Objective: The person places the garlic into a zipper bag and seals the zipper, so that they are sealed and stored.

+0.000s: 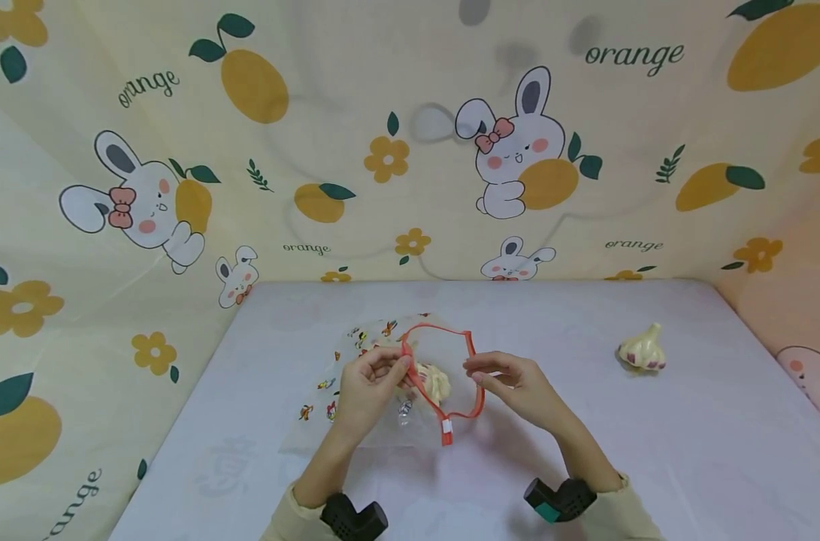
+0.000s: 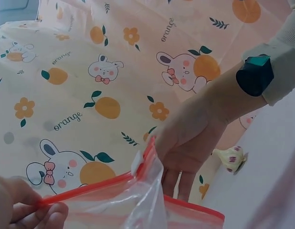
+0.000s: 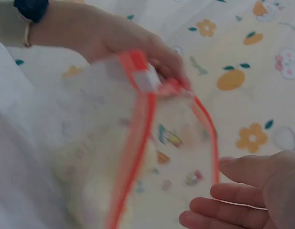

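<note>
A clear printed bag (image 1: pixel 315 432) lies with its red-edged mouth (image 1: pixel 478 404) spread wide; a white slider (image 1: pixel 447 426) sits at the near corner. Inside it is a pale garlic bulb (image 1: pixel 437 383), blurred through the plastic in the right wrist view. My left hand (image 1: pixel 367 391) pinches the left side of the red edge between thumb and fingers, as the left wrist view also shows at the hand (image 2: pixel 26 205). At the right side of the mouth, my right hand (image 1: pixel 528 391) has its thumb and fingers extended; in the right wrist view this hand (image 3: pixel 252 191) touches or nearly touches the edge.
Another garlic bulb (image 1: pixel 642 351) rests on the white table (image 1: pixel 653 451), toward its right side. A patterned cloth (image 1: pixel 355 83) with rabbits and oranges hangs behind the table and along its sides. Both wrists carry dark devices.
</note>
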Demonstrator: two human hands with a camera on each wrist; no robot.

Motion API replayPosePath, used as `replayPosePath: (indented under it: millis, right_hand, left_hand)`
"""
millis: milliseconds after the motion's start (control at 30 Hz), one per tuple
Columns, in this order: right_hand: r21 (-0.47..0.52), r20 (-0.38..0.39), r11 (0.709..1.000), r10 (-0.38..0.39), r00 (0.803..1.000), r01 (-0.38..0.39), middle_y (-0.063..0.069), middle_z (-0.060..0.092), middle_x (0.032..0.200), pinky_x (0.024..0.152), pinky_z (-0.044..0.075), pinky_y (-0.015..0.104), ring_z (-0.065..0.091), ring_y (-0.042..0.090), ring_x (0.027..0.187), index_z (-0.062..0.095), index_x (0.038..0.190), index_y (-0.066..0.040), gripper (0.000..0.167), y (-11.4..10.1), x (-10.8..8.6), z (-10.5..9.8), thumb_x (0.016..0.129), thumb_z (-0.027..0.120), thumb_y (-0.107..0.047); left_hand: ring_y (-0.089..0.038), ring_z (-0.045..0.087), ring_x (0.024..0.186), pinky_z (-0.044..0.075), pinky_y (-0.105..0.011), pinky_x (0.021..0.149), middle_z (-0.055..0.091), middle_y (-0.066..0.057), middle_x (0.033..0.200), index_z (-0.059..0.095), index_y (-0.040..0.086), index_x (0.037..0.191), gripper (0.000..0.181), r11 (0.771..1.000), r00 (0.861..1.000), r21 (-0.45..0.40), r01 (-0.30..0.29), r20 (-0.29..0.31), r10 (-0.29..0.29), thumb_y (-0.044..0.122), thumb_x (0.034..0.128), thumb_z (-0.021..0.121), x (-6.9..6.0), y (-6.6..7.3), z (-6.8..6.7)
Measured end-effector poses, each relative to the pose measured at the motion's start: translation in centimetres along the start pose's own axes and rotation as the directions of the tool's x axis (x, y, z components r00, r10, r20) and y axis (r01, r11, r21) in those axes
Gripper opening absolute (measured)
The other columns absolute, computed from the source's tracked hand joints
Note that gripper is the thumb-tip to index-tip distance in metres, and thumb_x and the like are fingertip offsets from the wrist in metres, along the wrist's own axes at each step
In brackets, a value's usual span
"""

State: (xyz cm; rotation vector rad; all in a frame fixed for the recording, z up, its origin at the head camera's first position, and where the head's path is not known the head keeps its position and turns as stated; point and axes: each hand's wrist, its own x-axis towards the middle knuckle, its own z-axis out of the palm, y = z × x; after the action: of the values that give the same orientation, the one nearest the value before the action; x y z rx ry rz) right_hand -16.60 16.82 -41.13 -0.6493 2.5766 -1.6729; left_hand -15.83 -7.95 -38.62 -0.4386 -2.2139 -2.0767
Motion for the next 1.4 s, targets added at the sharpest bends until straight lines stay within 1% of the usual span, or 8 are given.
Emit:
replayPosePath:
  millis: [233,500,633,700,800,933,1200,1400]
  right_hand:
    - [-0.069,-0.092,0.998,0.001,0.996,-0.007,0.023,0.070,0.111,0.078,0.056,0.013,0.063,-0.010,0.092,0.064,0.117,0.001,0.027,1.1,-0.2,-2.9,0.093,0.062,-0.013]
    - [-0.118,-0.193,0.990,0.057,0.980,-0.081,0.024,0.068,0.115,0.078,0.052,0.005,0.061,-0.015,0.092,0.060,0.121,0.002,0.030,1.9,-1.0,-6.0,0.096,0.058,-0.014]
    - [-0.127,-0.227,0.988,0.054,0.972,-0.085,0.025,0.068,0.114,0.077,0.052,0.004,0.061,-0.015,0.090,0.060,0.121,0.003,0.030,2.3,-1.2,-6.9,0.096,0.058,-0.015]
    - [-0.125,-0.240,0.989,0.049,0.969,-0.081,0.019,0.070,0.112,0.077,0.052,0.004,0.062,-0.016,0.088,0.060,0.120,0.004,0.030,2.5,-1.3,-7.2,0.096,0.058,-0.015]
    - [-0.117,-0.252,0.990,0.047,0.967,-0.079,-0.004,0.072,0.106,0.077,0.053,0.004,0.062,-0.016,0.087,0.060,0.119,0.004,0.030,2.8,-1.4,-7.6,0.097,0.058,-0.016]
    - [-0.112,-0.269,0.990,0.050,0.962,-0.083,-0.029,0.063,0.100,0.077,0.052,0.003,0.061,-0.017,0.087,0.059,0.120,0.005,0.031,3.1,-1.6,-8.0,0.097,0.058,-0.017]
    - [-0.073,-0.292,0.995,0.045,0.955,-0.069,-0.037,0.060,0.097,0.076,0.052,0.003,0.062,-0.018,0.087,0.056,0.120,0.010,0.033,3.5,-2.0,-8.8,0.096,0.058,-0.012]
    - [-0.125,-0.356,0.989,0.027,0.934,-0.076,-0.038,0.060,0.095,0.074,0.049,0.000,0.060,-0.020,0.084,0.058,0.119,0.009,0.032,4.1,-2.4,-9.5,0.093,0.062,-0.009]
  left_hand:
    - [0.000,0.063,0.063,0.062,-0.026,0.061,0.064,-0.035,0.089,0.063,-0.013,0.102,0.018,1.000,1.000,-0.012,-0.005,-0.030,0.005,0.001,0.0910,0.061,0.2,0.3,-0.3]
    - [-0.001,0.063,0.065,0.061,-0.025,0.063,0.064,-0.035,0.090,0.062,-0.014,0.102,0.019,1.000,1.000,-0.014,-0.015,0.001,0.015,0.003,0.0926,0.060,0.2,0.2,-0.5]
    - [-0.001,0.063,0.066,0.061,-0.023,0.063,0.064,-0.037,0.091,0.062,-0.014,0.103,0.020,1.000,1.000,-0.029,-0.004,0.004,0.004,0.003,0.0927,0.060,0.1,0.2,-0.5]
    - [-0.001,0.063,0.066,0.061,-0.022,0.063,0.064,-0.037,0.091,0.062,-0.014,0.103,0.020,1.000,1.000,-0.030,0.008,0.001,-0.008,0.003,0.0926,0.060,0.1,0.2,-0.5]
    - [-0.001,0.063,0.066,0.061,-0.021,0.063,0.064,-0.036,0.092,0.062,-0.013,0.104,0.020,0.999,1.000,-0.025,0.023,-0.003,-0.023,0.003,0.0926,0.060,0.1,0.3,-0.5]
    - [-0.001,0.063,0.066,0.061,-0.021,0.063,0.064,-0.036,0.092,0.062,-0.013,0.104,0.020,1.000,1.000,-0.021,0.023,-0.002,-0.023,0.003,0.0927,0.060,0.2,0.2,-0.5]
    - [-0.001,0.063,0.065,0.061,-0.022,0.063,0.064,-0.036,0.091,0.063,-0.013,0.103,0.019,1.000,1.000,-0.011,0.006,0.005,-0.006,0.004,0.0930,0.060,0.2,0.1,-0.4]
    - [-0.001,0.063,0.065,0.061,-0.022,0.063,0.065,-0.035,0.091,0.063,-0.012,0.103,0.019,1.000,1.000,-0.011,0.020,0.005,-0.020,0.004,0.0930,0.060,0.2,0.1,-0.4]
